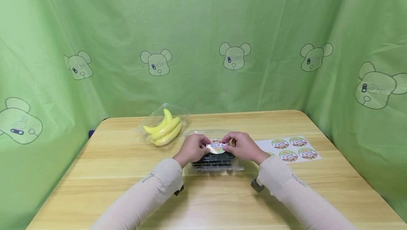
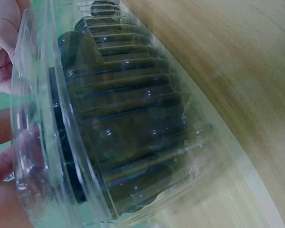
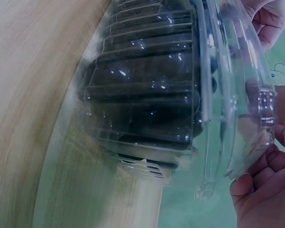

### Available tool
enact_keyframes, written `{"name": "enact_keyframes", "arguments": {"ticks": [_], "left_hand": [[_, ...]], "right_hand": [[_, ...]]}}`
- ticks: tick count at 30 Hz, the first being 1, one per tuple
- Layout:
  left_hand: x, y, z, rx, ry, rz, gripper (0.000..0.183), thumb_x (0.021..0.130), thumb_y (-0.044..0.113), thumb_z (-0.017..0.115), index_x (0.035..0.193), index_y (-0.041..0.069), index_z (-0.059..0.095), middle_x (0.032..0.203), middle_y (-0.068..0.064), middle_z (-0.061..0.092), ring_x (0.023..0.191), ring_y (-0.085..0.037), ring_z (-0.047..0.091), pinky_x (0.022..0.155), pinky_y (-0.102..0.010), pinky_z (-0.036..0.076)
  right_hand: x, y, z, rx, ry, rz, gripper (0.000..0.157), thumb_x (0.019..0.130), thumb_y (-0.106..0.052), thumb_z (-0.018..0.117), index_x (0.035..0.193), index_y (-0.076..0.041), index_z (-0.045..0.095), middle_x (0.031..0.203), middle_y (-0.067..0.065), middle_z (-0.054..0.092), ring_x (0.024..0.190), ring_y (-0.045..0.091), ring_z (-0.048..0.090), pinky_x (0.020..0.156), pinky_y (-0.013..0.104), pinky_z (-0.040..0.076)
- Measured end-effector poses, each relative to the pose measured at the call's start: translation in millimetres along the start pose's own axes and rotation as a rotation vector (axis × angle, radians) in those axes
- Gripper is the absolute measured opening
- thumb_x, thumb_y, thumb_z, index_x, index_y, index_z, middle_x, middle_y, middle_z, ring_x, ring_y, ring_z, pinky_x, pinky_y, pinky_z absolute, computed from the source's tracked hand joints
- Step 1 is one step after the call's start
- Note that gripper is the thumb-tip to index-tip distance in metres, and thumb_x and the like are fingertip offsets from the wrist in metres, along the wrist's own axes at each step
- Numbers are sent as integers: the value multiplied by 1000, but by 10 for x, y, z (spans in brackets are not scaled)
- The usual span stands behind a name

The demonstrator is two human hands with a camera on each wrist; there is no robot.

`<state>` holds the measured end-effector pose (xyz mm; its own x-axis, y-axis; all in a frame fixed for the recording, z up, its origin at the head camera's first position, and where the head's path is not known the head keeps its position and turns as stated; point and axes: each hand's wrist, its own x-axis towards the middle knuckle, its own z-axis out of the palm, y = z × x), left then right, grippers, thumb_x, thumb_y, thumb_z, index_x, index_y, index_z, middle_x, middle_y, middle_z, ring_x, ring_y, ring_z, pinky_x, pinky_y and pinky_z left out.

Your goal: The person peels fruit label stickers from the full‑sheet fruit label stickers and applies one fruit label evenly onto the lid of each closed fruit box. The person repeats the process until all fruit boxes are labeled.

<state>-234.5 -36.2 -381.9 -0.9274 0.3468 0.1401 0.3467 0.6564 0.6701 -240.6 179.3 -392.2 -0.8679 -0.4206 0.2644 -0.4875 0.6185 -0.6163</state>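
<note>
A clear plastic clamshell box [image 1: 195, 168] with dark, rounded contents stands on the table in front of me. Through its ribbed side, several glossy dark pieces [image 2: 149, 92] show in the left wrist view, but their exact kind is unclear. Over the lid is a round, colourful sticker [image 1: 217, 147] with printed characters. My left hand [image 1: 193, 148] pinches the sticker's left edge between thumb and fingers. At the opposite edge, my right hand [image 1: 245, 146] pinches it the same way. In the right wrist view, the fingers [image 3: 263, 175] show beside the clear lid [image 3: 237, 118].
Yellow bananas [image 1: 166, 130] in a clear bag lie at the back left of the wooden table [image 1: 127, 177]. A white sheet [image 1: 264, 145] with several more round stickers lies to the right of the box. Green curtain [image 1: 197, 81] surrounds the table's back and sides.
</note>
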Motion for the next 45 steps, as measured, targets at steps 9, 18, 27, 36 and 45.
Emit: {"name": "enact_keyframes", "arguments": {"ticks": [9,18,27,36,45], "left_hand": [[5,-18,8,7,-5,11,20,80,6,77,100,4,71,77,3,64,69,-7,57,64,-22,50],[16,-22,-12,45,-1,42,20,81,7,77,99,4,71,76,3,64,68,-6,56,64,-21,49],[16,-16,-20,42,-6,41,19,81,7,77,99,4,71,75,4,63,67,-6,55,63,-21,48],[9,15,-34,19,-19,19,21,80,5,76,101,2,71,78,2,64,69,-7,56,64,-21,49],[8,33,-30,32,-21,21,20,83,8,75,102,3,70,82,0,65,73,-11,58,67,-24,51]], "right_hand": [[-15,-10,-2,5,-1,-9,12,84,-8,75,95,-8,70,81,-3,61,63,12,49,54,26,44],[-12,-9,-3,-8,7,-14,13,84,-9,76,95,-9,70,80,-4,60,62,12,48,53,26,43],[-15,-15,7,-5,21,-7,12,84,-8,76,95,-8,70,78,-3,60,61,12,47,52,26,42],[-10,-4,5,-10,26,6,13,84,-11,76,95,-7,69,75,-2,57,59,12,47,51,27,41],[-7,9,33,0,51,-5,11,85,-11,75,93,-8,69,82,-1,61,58,11,47,49,26,41]]}}
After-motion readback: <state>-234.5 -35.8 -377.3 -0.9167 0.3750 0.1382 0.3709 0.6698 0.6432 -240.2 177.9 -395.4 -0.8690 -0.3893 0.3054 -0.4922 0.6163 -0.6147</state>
